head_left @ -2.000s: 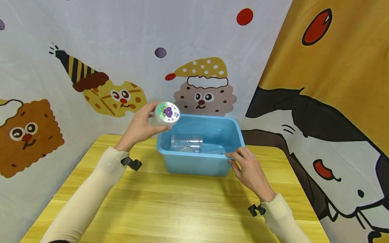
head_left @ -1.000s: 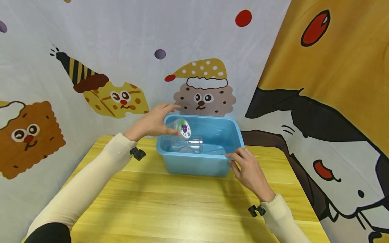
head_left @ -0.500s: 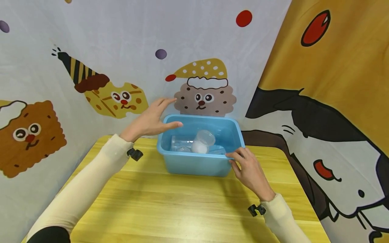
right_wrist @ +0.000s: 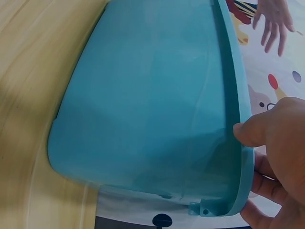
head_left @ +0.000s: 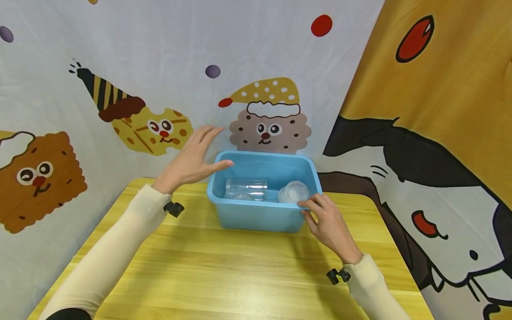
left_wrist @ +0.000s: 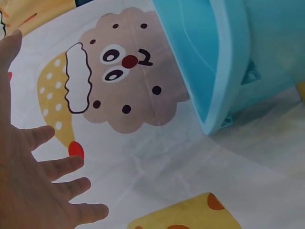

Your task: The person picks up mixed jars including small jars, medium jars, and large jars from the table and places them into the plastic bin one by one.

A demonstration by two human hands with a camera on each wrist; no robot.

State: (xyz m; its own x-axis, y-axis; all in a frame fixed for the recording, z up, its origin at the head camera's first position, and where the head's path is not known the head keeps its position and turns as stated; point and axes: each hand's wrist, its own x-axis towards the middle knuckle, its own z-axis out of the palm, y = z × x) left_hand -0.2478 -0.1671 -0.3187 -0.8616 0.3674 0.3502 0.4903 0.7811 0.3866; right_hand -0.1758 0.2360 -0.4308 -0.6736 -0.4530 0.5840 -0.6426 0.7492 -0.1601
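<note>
A blue plastic bin (head_left: 260, 218) stands on the table. My right hand (head_left: 330, 224) pinches its rim near the front right corner, thumb outside, as the right wrist view (right_wrist: 281, 148) shows. Inside the bin, a clear plastic jar (head_left: 249, 189) lies on its side at the left, with a round clear end of another piece in front of it. A second clear jar (head_left: 296, 192) sits at the right with a round end turned up; its printed lid is hidden. My left hand (head_left: 190, 160) is off the bin's left rim, fingers spread and holding nothing, as in the left wrist view (left_wrist: 43, 186).
The yellow wood-grain table (head_left: 224, 271) extends in front of the bin and to both sides. Behind it hangs a white cloth (head_left: 160, 44) with printed cartoon figures, meeting an orange printed cloth (head_left: 452, 89) at the right.
My left hand tipped the jar with the flower-printed lid over the bin and let it go; the jar rolled to the right end. That hand drew back left. My right hand stayed on the rim.
</note>
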